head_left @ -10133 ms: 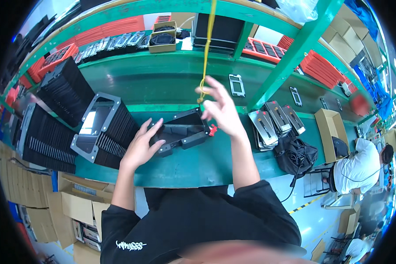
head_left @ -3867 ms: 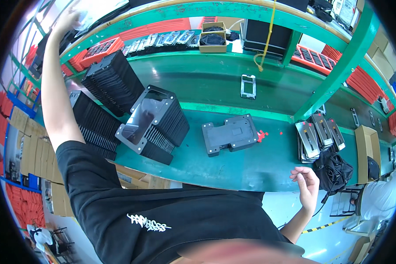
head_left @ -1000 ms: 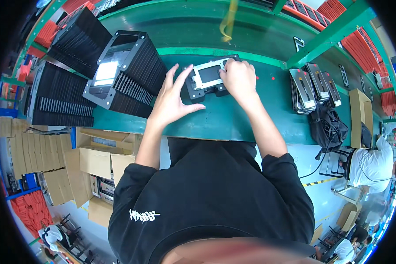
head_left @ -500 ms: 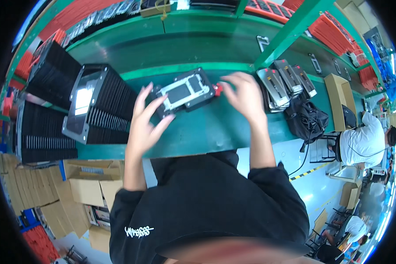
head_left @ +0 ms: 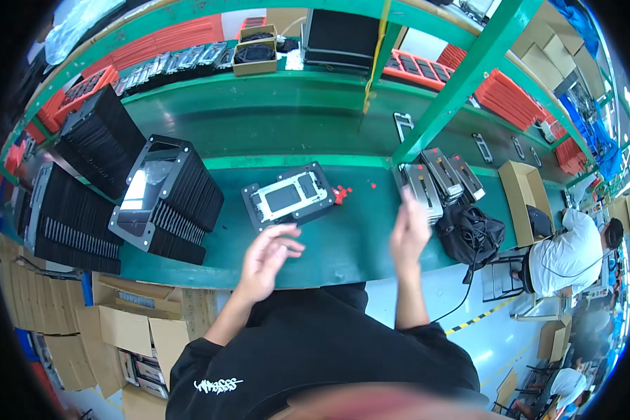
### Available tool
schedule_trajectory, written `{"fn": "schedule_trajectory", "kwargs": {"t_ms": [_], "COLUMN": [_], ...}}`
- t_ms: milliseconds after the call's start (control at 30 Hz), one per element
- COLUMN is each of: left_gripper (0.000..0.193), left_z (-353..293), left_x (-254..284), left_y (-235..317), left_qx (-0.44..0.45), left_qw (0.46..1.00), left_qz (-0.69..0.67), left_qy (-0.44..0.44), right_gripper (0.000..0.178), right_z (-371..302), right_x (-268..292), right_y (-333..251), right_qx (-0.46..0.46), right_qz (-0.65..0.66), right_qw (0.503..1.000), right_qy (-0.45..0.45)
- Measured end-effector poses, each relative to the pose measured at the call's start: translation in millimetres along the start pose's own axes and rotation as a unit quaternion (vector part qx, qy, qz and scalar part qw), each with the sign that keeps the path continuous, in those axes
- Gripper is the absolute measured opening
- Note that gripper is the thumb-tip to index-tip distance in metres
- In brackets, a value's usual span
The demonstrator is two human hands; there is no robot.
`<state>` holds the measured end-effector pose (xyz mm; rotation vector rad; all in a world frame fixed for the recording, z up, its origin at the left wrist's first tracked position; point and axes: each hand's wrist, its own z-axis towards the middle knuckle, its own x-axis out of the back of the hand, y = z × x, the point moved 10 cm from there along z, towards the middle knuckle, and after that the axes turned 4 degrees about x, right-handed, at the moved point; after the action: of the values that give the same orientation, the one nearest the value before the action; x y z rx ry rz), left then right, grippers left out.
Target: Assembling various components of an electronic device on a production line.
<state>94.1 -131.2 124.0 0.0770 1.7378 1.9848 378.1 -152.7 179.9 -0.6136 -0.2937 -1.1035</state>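
Note:
A black fixture (head_left: 304,211) lies on the green bench, slightly tilted, with a light metal phone frame (head_left: 292,194) seated on it. My left hand (head_left: 264,260) hovers in front of its near edge, fingers loosely bent and apart, holding nothing I can see. Small red pieces (head_left: 341,194) are scattered at the fixture's right end. Farther right, my right hand (head_left: 409,234) is raised beside the nearest stack of metal frames (head_left: 427,198); motion blurs its fingers. More such frames (head_left: 467,176) are stacked just behind.
Tall stacks of black fixtures (head_left: 168,189) crowd the bench's left side. A bundled black bag (head_left: 471,234) and an open cardboard box (head_left: 525,199) stand at the right. A green post (head_left: 462,80) rises behind the stacked frames. A person in white (head_left: 563,248) sits farther right.
My right hand has left the fixture's right end and moved right toward the stacked frames. My left hand has drawn off the fixture toward me. The view has shifted, showing more of the shelf.

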Motion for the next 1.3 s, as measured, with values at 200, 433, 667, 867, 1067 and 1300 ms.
{"fn": "schedule_trajectory", "kwargs": {"t_ms": [200,433,667,867,1067,1300], "left_gripper": [0.072,0.076,0.078,0.083,0.071,0.063], "left_z": [7,-8,-20,-16,2,8], "left_x": [-46,-46,-44,-40,-16,7], "left_y": [3,-6,8,-3,-32,-21], "left_qx": [-0.114,-0.097,-0.158,-0.155,-0.008,0.062], "left_qw": [0.971,0.897,0.848,0.859,0.958,0.992], "left_qz": [0.209,0.428,0.505,0.484,0.277,-0.106], "left_qy": [-0.018,-0.061,-0.037,-0.064,-0.076,-0.03], "right_gripper": [0.03,0.03,0.014,0.011,0.013,0.014], "right_z": [-36,-41,-62,-55,0,-18], "right_x": [-53,-82,-111,-110,-80,-136], "right_y": [-120,-85,-95,-99,-100,71], "right_qx": [-0.042,-0.278,-0.384,-0.333,-0.065,-0.128], "right_qz": [0.403,0.633,0.724,0.708,0.644,0.07], "right_qw": [0.892,0.714,0.557,0.606,0.713,0.955], "right_qy": [-0.199,-0.109,-0.131,-0.141,-0.27,-0.259]}}
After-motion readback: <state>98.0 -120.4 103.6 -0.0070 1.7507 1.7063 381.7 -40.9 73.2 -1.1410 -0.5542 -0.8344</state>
